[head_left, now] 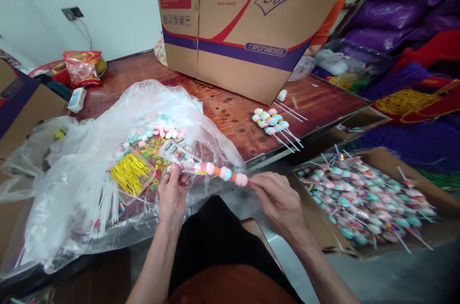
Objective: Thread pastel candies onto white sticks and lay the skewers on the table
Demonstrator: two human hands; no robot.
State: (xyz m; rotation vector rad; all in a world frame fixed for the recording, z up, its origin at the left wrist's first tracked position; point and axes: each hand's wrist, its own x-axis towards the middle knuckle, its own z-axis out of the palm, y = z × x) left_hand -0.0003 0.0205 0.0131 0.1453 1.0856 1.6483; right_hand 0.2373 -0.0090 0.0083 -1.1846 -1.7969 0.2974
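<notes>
Over my lap, my right hand pinches one end of a candy skewer strung with pink, white and blue marshmallows and orange pieces. My left hand is closed on a clear wrapper around the skewer's other end. Just beyond my left hand, a printed sachet lies on colourful gummy rings. Yellow twist ties fill a clear tray left of that hand, beside white sticks. Pastel marshmallows lie farther back on a clear plastic sheet.
A large cardboard carton stands on the wooden table. Unwrapped candy skewers lie near its right edge. An open box of wrapped skewers is at lower right. A red snack bag sits back left. Someone's orange sleeve shows behind the carton.
</notes>
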